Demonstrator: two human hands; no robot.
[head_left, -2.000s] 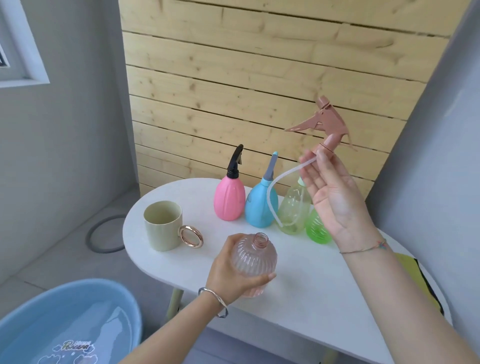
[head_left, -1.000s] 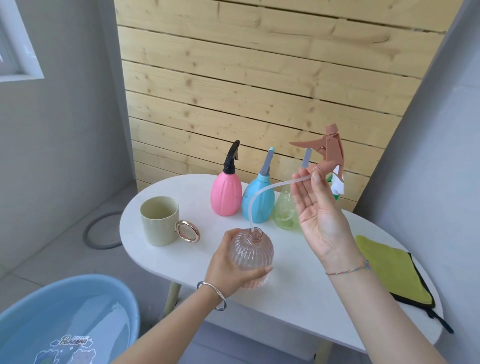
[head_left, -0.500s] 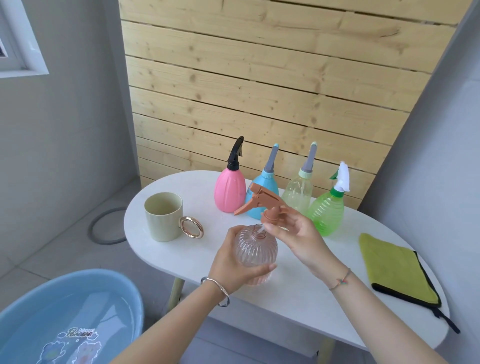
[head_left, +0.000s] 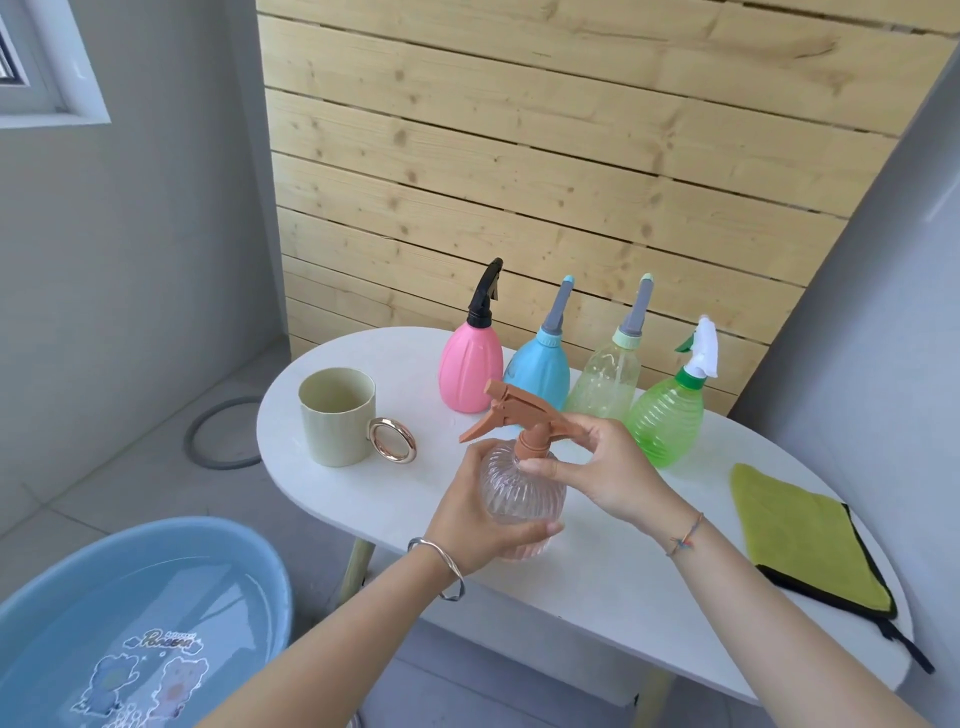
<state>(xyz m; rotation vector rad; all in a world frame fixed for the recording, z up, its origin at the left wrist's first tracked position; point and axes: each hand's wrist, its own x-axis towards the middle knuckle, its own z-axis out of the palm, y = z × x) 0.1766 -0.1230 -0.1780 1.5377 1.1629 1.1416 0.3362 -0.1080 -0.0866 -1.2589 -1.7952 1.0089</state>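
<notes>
Trigger head (head_left: 522, 415) sat on the ribbed clear-pink spray bottle (head_left: 522, 501), near the white table (head_left: 623, 587) front edge.
Left hand (head_left: 478, 525) wrapped the bottle body, fingers curled round it; right hand (head_left: 608, 467) pinched the head at its collar. Blue basin (head_left: 249, 566) on the floor held water; beige mug (head_left: 337, 423) contents unreadable. Two seconds earlier the head was held up high, tube outside the bottle.

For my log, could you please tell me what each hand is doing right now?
Left hand: grips the clear ribbed bottle.
Right hand: holds the brown spray head.
</notes>
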